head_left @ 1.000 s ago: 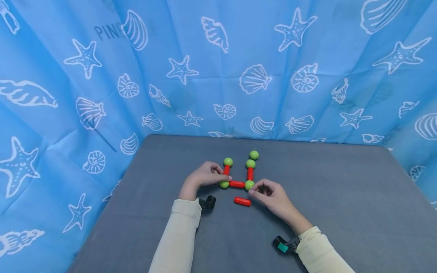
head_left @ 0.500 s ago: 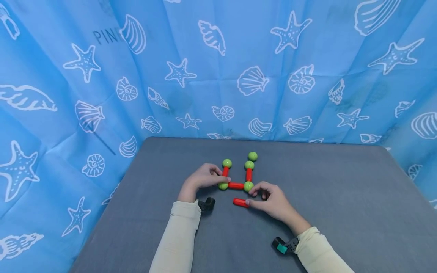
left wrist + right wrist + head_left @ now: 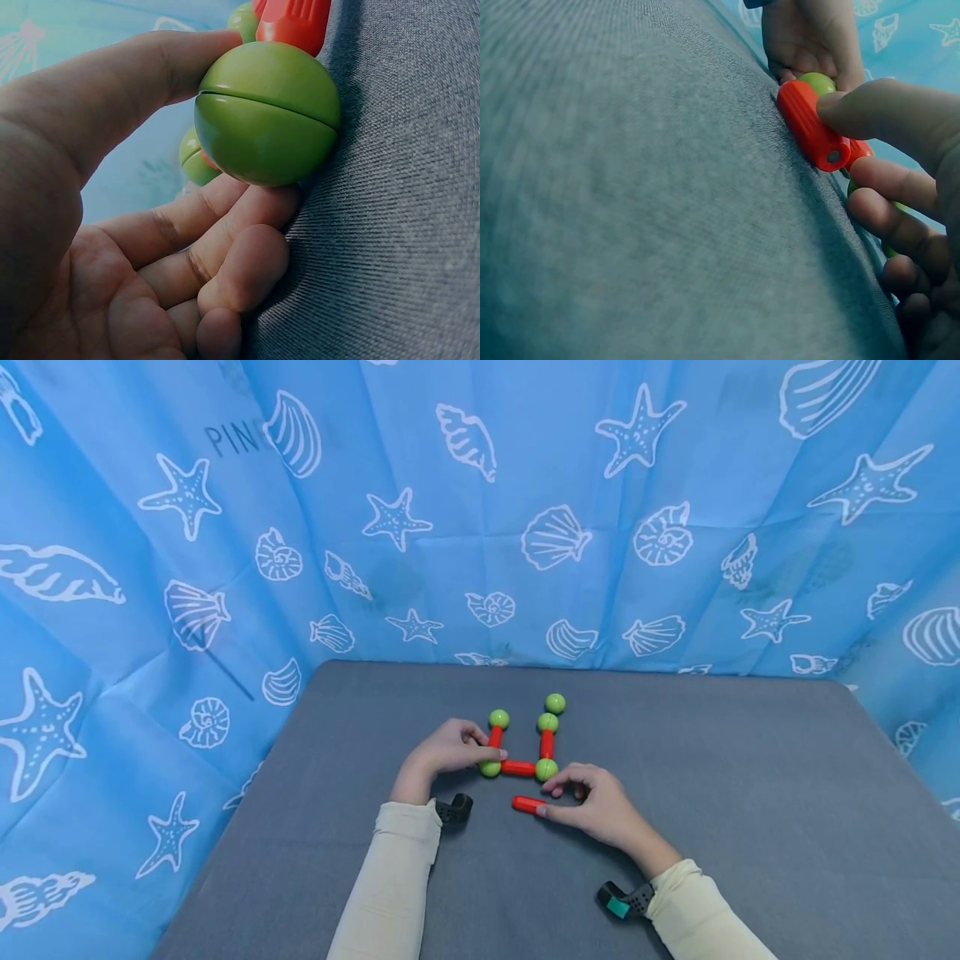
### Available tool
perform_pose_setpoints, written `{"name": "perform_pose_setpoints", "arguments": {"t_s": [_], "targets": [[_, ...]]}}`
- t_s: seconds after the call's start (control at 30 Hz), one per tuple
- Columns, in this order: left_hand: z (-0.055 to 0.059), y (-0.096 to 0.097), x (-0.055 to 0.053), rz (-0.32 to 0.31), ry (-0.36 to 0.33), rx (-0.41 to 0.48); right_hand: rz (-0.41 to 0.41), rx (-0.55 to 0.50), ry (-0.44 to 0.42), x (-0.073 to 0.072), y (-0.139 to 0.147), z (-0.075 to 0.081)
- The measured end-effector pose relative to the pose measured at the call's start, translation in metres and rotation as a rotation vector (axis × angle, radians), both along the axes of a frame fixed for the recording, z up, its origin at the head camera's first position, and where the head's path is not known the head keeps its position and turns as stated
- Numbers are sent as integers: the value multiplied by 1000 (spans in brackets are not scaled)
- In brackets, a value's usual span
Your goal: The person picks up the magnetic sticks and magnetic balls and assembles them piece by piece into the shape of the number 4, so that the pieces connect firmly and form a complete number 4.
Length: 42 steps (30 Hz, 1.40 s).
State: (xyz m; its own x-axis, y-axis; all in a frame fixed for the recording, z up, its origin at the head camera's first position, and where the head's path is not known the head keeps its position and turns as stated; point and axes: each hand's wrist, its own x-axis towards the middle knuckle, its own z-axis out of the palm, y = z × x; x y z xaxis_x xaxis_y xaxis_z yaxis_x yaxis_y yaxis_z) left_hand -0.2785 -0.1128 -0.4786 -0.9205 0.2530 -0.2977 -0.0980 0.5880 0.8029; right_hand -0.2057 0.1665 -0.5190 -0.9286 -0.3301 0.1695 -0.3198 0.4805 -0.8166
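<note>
Red rods and green balls form a U-shaped magnetic building frame in the head view. At its near left corner, my left hand (image 3: 446, 748) grips a seamed green ball (image 3: 270, 112) between thumb and fingers. A red rod (image 3: 521, 767) links that corner to the near right green ball (image 3: 546, 769). In front of the frame a loose red rod (image 3: 802, 112), with a small metal disc in its end, lies on the cloth. My right hand (image 3: 606, 808) touches this rod with its thumb. Its index fingertip sits just beyond the rod, a small gap between them.
A separate green ball (image 3: 555, 703) sits just behind the frame's far right ball (image 3: 547, 723). Grey cloth covers the table (image 3: 735, 793). A blue shell-patterned curtain (image 3: 480, 527) hangs behind it. Each wrist wears a black strap (image 3: 626, 900).
My right hand has come down from the near right ball to the loose rod, its thumb now touching the right end. My left hand stays on its ball.
</note>
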Motion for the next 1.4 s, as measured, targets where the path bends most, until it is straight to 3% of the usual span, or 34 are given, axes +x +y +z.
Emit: {"name": "perform_pose_setpoints", "arguments": {"t_s": [0.83, 1.23, 1.4], "targets": [[1, 1, 1, 3, 1, 12, 17, 46, 1, 2, -1, 4], [0, 1, 0, 2, 6, 9, 37, 49, 42, 3, -1, 3], [1, 2, 0, 6, 1, 5, 32, 57, 6, 2, -1, 2]]}}
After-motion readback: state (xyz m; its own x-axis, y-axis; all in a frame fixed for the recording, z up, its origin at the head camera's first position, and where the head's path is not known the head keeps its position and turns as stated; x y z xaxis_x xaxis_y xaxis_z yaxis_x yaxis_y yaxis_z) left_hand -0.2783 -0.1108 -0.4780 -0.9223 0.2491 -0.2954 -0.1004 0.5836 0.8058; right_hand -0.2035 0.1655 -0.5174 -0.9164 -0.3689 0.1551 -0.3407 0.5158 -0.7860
